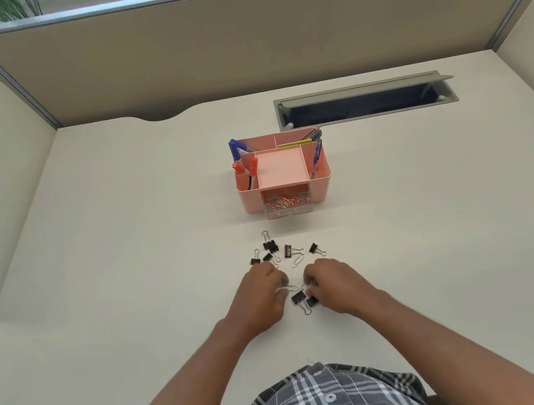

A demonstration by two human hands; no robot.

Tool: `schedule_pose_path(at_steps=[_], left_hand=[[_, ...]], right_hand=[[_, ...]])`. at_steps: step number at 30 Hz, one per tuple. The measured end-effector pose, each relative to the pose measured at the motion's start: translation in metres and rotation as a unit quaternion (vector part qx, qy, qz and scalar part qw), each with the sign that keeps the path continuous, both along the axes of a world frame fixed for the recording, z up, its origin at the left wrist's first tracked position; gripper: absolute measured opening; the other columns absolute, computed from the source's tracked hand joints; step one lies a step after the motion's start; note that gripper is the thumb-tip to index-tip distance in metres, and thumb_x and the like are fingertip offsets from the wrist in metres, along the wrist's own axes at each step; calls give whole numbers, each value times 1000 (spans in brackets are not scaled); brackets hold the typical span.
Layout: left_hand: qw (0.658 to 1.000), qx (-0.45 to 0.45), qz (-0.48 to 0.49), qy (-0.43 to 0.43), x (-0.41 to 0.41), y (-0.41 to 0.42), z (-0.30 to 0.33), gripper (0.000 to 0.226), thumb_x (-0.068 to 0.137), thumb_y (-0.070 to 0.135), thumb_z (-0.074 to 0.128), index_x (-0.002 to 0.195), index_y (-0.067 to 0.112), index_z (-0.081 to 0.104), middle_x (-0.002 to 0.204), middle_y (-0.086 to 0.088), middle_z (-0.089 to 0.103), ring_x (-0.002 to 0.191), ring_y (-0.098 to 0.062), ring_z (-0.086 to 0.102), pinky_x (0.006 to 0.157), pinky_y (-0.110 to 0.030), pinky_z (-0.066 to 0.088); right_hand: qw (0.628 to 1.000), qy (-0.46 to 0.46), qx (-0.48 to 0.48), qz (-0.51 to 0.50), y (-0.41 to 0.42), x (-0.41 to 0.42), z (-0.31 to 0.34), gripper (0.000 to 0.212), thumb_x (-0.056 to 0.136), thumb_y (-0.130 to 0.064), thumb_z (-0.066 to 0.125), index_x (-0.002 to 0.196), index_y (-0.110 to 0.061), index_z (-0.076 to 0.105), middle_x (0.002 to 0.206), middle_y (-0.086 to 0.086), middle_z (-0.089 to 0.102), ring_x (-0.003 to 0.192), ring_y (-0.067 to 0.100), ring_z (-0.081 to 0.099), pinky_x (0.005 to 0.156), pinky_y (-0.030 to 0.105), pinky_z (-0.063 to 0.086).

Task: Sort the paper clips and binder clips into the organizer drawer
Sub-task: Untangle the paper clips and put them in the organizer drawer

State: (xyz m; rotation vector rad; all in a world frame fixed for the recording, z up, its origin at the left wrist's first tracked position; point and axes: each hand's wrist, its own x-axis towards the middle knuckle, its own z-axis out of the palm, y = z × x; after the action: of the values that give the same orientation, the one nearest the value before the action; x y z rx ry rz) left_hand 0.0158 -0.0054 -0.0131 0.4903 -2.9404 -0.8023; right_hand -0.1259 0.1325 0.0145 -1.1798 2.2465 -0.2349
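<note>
A pink desk organizer point(319, 182) stands mid-desk with its clear drawer point(288, 206) pulled out and holding coloured paper clips. Several black binder clips point(270, 246) and a silver paper clip point(297, 260) lie scattered in front of it. Nearer me, my left hand point(262, 298) and my right hand point(331, 284) sit close together on the desk. Their fingertips pinch at two black binder clips point(302, 298) lying between them. My right fingers touch the wire handles of one; whether my left hand grips anything is unclear.
Pens and markers point(235, 151) stand in the organizer's side compartments. An open grey cable tray point(364, 101) is sunk into the desk at the back right. Beige partition walls enclose the desk on three sides.
</note>
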Motion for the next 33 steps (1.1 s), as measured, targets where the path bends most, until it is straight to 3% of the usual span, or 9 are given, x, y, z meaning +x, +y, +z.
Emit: schedule_pose_path(at_steps=[8,14,22,33], left_hand=[[999,13,31,-19,-9,2,3,6,87,22,59,90,17,63,92,2,56,90,-18,51,81,-31,45],[997,38,66,-11,-7,3,4,3,86,18,58,85,16,60,86,4,57,83,-15,49,74,-26,42],[988,77,132,-8,-4,1,8,11,88,17,54,78,21,54,71,12,53,68,-8,46,62,-24,38],[984,88,153,30,-7,2,8,7,88,13,59,82,17,59,76,7,58,69,-12,52,66,-29,47]], right_hand=[[995,39,-71,-49,-1,-14,-4,20,94,-15,45,86,-12,63,91,5,58,82,27,56,70,36,46],[990,65,-121,-30,-8,-8,-7,26,94,-17,49,112,-20,67,99,4,58,96,24,54,73,38,49],[988,118,-101,-4,-19,-1,-17,11,87,-7,51,88,-12,61,90,3,50,88,25,48,59,40,49],[993,97,-59,20,-23,-1,-15,10,87,-2,53,93,-10,54,100,7,54,94,28,50,74,38,46]])
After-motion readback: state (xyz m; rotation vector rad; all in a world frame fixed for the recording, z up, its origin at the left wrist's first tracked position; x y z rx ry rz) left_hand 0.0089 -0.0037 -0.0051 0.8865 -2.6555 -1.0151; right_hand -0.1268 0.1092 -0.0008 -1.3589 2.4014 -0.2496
